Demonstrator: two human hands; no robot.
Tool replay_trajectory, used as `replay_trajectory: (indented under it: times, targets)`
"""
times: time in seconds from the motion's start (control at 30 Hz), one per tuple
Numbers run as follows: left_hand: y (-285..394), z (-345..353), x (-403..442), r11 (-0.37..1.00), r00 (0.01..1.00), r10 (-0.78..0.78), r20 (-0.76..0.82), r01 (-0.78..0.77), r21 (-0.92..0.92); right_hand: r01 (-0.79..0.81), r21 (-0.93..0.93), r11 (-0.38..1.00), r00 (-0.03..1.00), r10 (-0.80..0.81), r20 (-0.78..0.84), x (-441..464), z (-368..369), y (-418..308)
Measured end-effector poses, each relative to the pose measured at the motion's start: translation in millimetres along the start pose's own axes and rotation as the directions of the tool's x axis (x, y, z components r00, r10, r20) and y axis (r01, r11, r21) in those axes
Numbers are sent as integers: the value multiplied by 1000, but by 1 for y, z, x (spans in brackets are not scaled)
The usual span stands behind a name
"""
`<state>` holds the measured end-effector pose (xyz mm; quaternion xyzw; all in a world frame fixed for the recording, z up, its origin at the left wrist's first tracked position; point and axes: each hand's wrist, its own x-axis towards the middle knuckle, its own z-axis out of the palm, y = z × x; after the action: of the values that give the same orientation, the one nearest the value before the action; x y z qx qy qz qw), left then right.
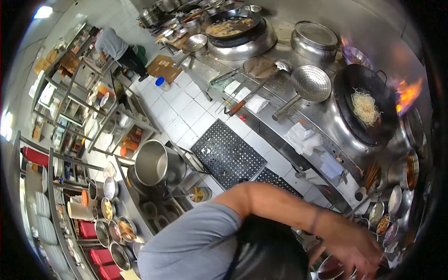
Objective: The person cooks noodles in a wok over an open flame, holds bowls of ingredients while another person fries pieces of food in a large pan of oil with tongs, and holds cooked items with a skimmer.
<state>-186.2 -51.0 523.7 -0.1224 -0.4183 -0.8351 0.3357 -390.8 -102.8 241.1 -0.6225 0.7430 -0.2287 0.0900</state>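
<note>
My left hand reaches down over the bowls at the lower right. Its fingers point downward and look apart, slightly blurred; no held thing shows. Below it sits a metal bowl with dark red contents, partly covered by the hand. Beside the fingers are small bowls of ingredients, one with brown nut-like pieces. My right hand cannot be made out. Farther up, pale noodles lie in a black wok on the stove, apart from my hand.
Flames rise beside the wok. A perforated ladle lies on the steel counter, near white cloths. Another wok holds frying food. A black mat covers the floor. One person stands at the far shelves; a large pot is behind me.
</note>
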Motion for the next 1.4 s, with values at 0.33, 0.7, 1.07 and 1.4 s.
replay_trajectory:
  times: [0.33, 0.7, 1.07, 1.4]
  targets:
    - [-85, -26, -277, 935, 212, 226, -951, 228, 273, 194, -475, 859, 962, -72, 263, 21, 6, -4]
    - [-124, 49, -427, 580, -302, 781, -547, 674, 457, 12, 767, 642, 429, -696, 576, -72, 83, -346]
    - [-239, 184, -573, 792, -843, 525, 118, 534, 294, -641, 221, 735, -102, -367, 925, -160, 350, -638]
    - [-261, 250, -617, 815, -951, 161, 263, 278, 509, -349, 515, 783, -208, -600, 772, -164, 317, -636]
